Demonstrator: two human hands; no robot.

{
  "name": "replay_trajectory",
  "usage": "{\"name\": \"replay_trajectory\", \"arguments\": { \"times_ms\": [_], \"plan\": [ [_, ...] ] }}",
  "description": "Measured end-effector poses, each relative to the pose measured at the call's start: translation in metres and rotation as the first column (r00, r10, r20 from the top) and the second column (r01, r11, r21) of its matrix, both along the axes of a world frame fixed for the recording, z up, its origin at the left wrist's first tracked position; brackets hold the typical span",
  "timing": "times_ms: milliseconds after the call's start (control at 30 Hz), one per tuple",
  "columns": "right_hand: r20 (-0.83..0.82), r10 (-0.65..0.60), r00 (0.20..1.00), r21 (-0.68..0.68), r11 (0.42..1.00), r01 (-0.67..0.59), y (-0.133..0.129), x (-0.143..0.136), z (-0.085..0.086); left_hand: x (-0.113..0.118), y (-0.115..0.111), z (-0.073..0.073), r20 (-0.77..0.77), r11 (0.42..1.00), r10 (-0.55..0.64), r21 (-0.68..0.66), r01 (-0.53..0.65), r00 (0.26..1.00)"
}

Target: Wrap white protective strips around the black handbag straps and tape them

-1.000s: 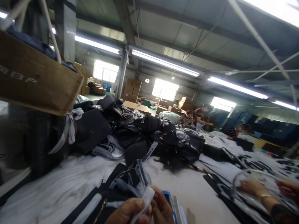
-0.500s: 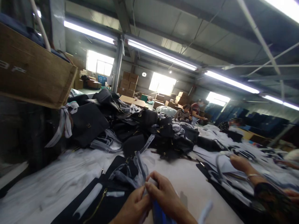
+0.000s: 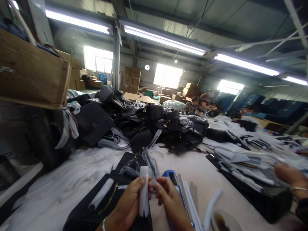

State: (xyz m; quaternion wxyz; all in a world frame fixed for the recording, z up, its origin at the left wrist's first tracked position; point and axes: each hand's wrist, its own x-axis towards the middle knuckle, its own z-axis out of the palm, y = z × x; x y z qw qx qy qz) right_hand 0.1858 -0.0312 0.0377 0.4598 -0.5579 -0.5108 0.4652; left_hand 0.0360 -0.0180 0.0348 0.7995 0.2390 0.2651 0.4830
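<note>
A folded white strip stands nearly upright, pinched between the thumb and fingers of my left hand. Close beside it, my right hand has its thumb and fingers closed on a plastic-wrapped strap. The strap runs up from a black bag that lies under my left hand. That bag has a gold zipper and a white wrapping piece across its front. A blue tool lies on the table just behind my right hand, partly covered by it.
White strips and a roll of tape lie to the right. Black bags are heaped across the back. White sheets cover the left side. At right, a co-worker's hand is over another black bag.
My hands have come slightly apart, and the white strip now shows upright in the left one. The view has shifted, uncovering more of the blue tool. The co-worker's hand has moved right.
</note>
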Motion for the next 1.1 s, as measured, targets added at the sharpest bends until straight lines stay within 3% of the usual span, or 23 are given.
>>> {"name": "replay_trajectory", "arguments": {
  "times_ms": [100, 233, 333, 533, 667, 767, 900, 1100],
  "plan": [
    [-0.087, 0.048, 0.995, -0.065, 0.996, -0.054, -0.018, -0.006, -0.022, 0.002, -0.004, 0.000, 0.049, 0.996, 0.013, -0.090, -0.008, 0.999],
    [-0.214, -0.008, 0.977, -0.057, 0.998, -0.004, -0.023, -0.016, -0.036, 0.006, -0.010, 0.002, 0.008, 0.986, 0.086, -0.144, -0.083, 0.996],
    [-0.275, -0.021, 0.961, -0.047, 0.999, 0.008, -0.021, -0.022, -0.040, 0.010, -0.015, 0.000, -0.064, 0.982, 0.135, -0.122, -0.142, 0.989],
    [-0.184, -0.045, 0.982, -0.020, 0.999, 0.042, -0.025, -0.029, -0.043, 0.020, -0.023, -0.006, -0.213, 0.968, 0.214, -0.084, -0.236, 0.953],
    [-0.209, 0.081, 0.975, -0.004, 0.996, -0.084, -0.025, -0.027, -0.036, 0.021, -0.022, -0.006, -0.282, 0.954, 0.243, -0.101, -0.281, 0.928],
    [-0.314, 0.148, 0.938, -0.039, 0.985, -0.168, -0.020, -0.021, -0.035, 0.018, -0.021, -0.002, -0.199, 0.970, 0.171, -0.137, -0.201, 0.965],
    [-0.424, 0.115, 0.898, -0.070, 0.985, -0.159, -0.014, -0.014, -0.042, 0.013, -0.024, 0.004, -0.007, 0.993, -0.003, -0.114, 0.002, 1.000],
    [-0.421, 0.051, 0.906, -0.057, 0.995, -0.082, -0.018, -0.017, -0.047, 0.014, -0.032, 0.007, -0.065, 1.000, 0.005, -0.010, -0.006, 0.998]
  ]
}}
